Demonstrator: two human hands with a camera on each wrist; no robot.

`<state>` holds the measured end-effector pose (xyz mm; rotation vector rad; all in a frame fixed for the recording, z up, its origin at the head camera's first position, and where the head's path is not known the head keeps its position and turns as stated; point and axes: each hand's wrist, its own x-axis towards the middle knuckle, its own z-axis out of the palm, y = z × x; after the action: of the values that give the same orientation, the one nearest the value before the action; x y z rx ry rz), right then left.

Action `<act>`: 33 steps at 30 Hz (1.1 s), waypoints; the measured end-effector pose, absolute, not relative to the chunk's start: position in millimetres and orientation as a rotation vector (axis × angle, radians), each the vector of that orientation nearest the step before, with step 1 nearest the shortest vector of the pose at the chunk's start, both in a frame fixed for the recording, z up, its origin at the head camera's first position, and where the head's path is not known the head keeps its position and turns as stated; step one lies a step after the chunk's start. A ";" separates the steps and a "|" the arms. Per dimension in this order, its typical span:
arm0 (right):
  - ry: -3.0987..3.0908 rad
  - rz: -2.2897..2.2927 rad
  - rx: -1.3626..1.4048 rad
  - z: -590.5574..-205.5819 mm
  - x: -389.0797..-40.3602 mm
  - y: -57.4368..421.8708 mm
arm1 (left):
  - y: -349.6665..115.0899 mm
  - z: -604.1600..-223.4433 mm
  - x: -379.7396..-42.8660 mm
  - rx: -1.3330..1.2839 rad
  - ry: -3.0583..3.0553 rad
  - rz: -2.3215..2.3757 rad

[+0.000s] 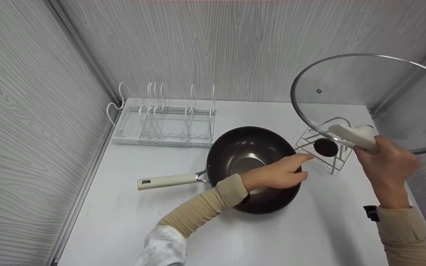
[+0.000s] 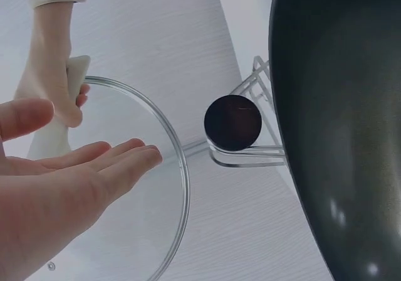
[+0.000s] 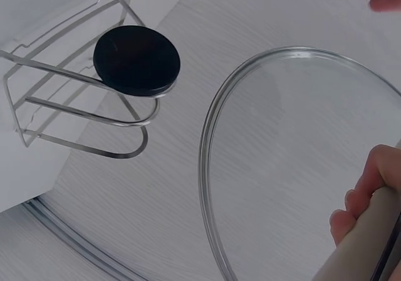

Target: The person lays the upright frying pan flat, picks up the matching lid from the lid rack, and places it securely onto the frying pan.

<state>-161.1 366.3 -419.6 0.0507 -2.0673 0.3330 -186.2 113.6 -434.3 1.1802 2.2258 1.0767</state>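
Even light, soft shadows, glints on pan (image 1: 246,161)

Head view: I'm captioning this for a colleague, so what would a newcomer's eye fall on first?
Probably the dark pan in the middle of the white table, its pale handle pointing to the picture's left. Then the large glass lid at upper right, its knob gripped by the right hand.

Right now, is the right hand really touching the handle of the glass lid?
Touching. The left wrist view shows it plainly: the right hand wraps around the pale handle, and its fingers show beyond the handle's edge.
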 end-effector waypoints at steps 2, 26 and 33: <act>-2.072 0.322 0.056 -415.2 -156.2 364.0 | 106.0 -433.1 -180.8 1.192 2.218 1.080; -1.989 0.486 0.129 -399.6 -114.5 336.1 | -11.7 -443.3 -151.3 1.212 2.446 1.069; -2.020 0.587 0.183 -398.4 -109.1 326.7 | -48.9 -460.1 -154.3 1.160 2.633 1.018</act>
<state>-109.1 326.7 -398.4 0.1828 -2.0201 0.5873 -154.3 -48.9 -460.1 1.1604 2.6329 1.0180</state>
